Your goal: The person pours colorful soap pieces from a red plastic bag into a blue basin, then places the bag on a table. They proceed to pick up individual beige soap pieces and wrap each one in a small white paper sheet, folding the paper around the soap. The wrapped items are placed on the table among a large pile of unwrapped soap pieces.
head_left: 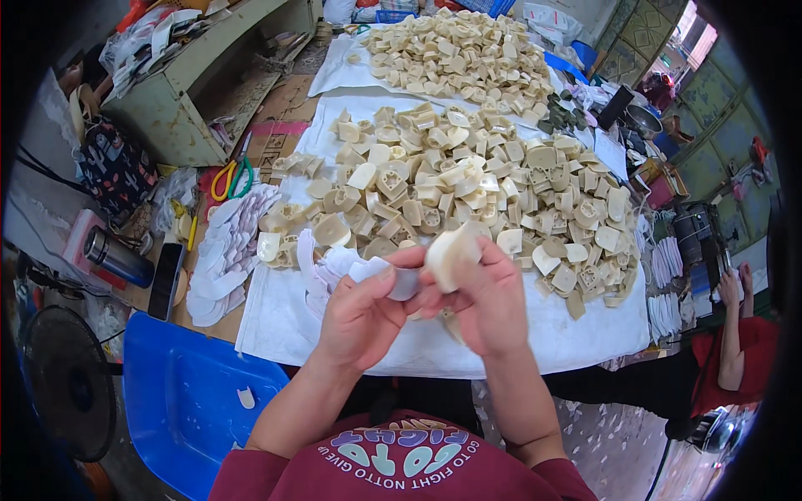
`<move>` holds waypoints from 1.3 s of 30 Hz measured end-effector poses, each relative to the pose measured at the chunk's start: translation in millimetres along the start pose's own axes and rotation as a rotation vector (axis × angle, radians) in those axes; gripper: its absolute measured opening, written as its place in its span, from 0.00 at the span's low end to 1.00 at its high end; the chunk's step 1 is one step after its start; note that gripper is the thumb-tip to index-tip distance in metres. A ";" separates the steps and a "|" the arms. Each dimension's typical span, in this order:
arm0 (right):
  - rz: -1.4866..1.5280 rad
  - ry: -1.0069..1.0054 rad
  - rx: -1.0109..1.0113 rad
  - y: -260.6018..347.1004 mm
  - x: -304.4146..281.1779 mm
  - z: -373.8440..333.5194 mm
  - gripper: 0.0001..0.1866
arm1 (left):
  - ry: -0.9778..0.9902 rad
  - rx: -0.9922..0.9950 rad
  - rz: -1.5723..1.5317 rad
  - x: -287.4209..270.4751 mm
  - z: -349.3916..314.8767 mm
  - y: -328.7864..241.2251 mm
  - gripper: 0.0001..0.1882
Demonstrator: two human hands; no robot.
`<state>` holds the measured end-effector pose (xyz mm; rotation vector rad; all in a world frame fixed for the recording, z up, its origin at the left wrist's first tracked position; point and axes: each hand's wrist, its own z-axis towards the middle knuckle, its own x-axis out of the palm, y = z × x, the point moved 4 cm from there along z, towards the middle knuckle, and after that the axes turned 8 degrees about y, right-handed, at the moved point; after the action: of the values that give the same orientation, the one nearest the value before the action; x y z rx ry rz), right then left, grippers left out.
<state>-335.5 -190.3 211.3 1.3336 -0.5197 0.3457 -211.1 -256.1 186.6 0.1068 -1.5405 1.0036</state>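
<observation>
Above the near edge of the table, my left hand (pixel 361 324) pinches a thin white cut-out piece (pixel 404 286) between thumb and fingers. My right hand (pixel 494 307), slightly blurred, grips a cream curved plastic part (pixel 452 253) close beside it. The two hands nearly meet at the fingertips. Just left of them, a loose bunch of white cut-outs (pixel 311 271) rests on the white cloth (pixel 585 341). Beyond my hands spreads a wide heap of similar cream plastic parts (pixel 468 179), some showing hollow, ribbed undersides.
A second cream heap (pixel 459 54) lies farther back. At left are layered white cut-outs (pixel 219 259), scissors (pixel 223 180), a phone (pixel 166 281) and a thermos (pixel 119 257). A blue tub (pixel 159 380) and a fan (pixel 71 380) flank my left side. Another person (pixel 748 359) is at right.
</observation>
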 end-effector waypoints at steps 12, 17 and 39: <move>-1.238 0.076 -0.717 20.4 27.2 -23.8 0.21 | -0.005 0.091 0.156 9.8 -10.8 -2.0 0.21; -1.205 0.076 -0.723 20.9 26.3 -25.4 0.20 | 0.060 0.103 0.170 14.5 -14.2 -4.1 0.24; -1.635 0.111 -0.600 38.4 33.4 -13.5 0.20 | -0.161 0.056 0.697 9.7 -10.9 -20.2 0.13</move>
<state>-325.4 -170.9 259.2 0.7798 0.6066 -1.0077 -193.5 -257.1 204.2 -0.3421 -1.7357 1.6130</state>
